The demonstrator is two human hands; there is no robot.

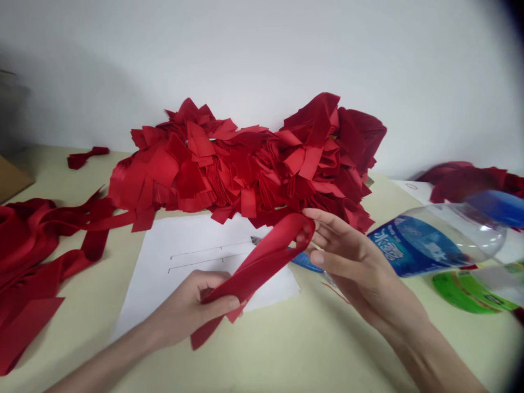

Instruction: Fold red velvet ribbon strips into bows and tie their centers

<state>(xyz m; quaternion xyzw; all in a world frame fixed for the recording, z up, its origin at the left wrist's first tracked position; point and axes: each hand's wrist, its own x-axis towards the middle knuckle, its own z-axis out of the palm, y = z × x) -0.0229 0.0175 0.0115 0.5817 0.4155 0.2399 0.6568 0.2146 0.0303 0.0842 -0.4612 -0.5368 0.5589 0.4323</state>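
A red ribbon (262, 262), folded over into a long loop, slants above a white sheet of paper (151, 284). My left hand (196, 305) is closed on its lower end, thumb on top, with the loose tails hanging below. At the upper end, the fingers of my right hand (352, 262) reach into the bend of the loop, while the thumb stays apart from it. Ruled lines with small tick marks run across the paper. Behind the ribbon lies a blue object (307, 262), mostly covered; a dark pointed tip shows on the ribbon's other side.
A large heap of red ribbon pieces (245, 169) stands against the wall. Long red ribbons (36, 234) pile up at the left. On the right lie a clear bottle with a blue label (417, 245) and a green-labelled bottle (470, 292). More red fabric (466, 180) sits behind them.
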